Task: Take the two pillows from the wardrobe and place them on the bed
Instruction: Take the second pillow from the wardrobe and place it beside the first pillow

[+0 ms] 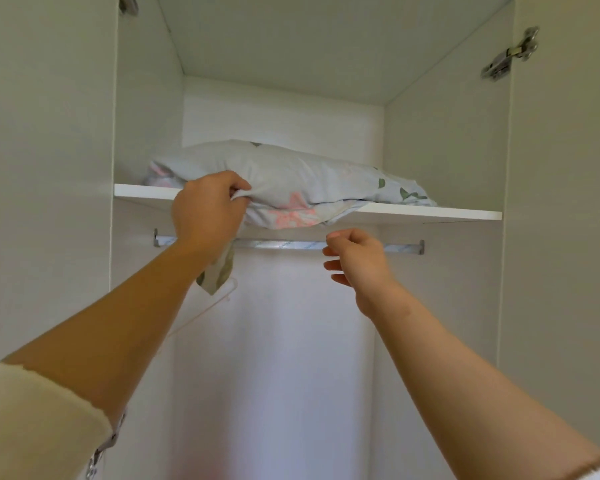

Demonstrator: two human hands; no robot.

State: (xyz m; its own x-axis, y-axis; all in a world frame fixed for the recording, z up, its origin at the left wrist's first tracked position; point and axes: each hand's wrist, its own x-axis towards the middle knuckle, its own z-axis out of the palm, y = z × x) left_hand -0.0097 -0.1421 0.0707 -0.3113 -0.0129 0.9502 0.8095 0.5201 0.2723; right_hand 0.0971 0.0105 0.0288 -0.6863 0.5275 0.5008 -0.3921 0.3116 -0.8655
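Note:
A pale blue pillow [291, 174] with pink and green flower prints lies on the white upper shelf [430, 213] of the open wardrobe. Its front edge hangs over the shelf's lip, and a corner of cloth dangles below. My left hand [207, 211] pinches the pillow's front edge at the left. My right hand [357, 261] is below the shelf, a little under the pillow's overhanging part, fingers apart and holding nothing. I cannot tell whether a second pillow lies under or behind this one.
A metal clothes rail [291, 244] runs just under the shelf, behind my hands. A thin clear hanger [205, 308] hangs below the left hand. Both wardrobe doors stand open, with a hinge [510, 53] at the upper right.

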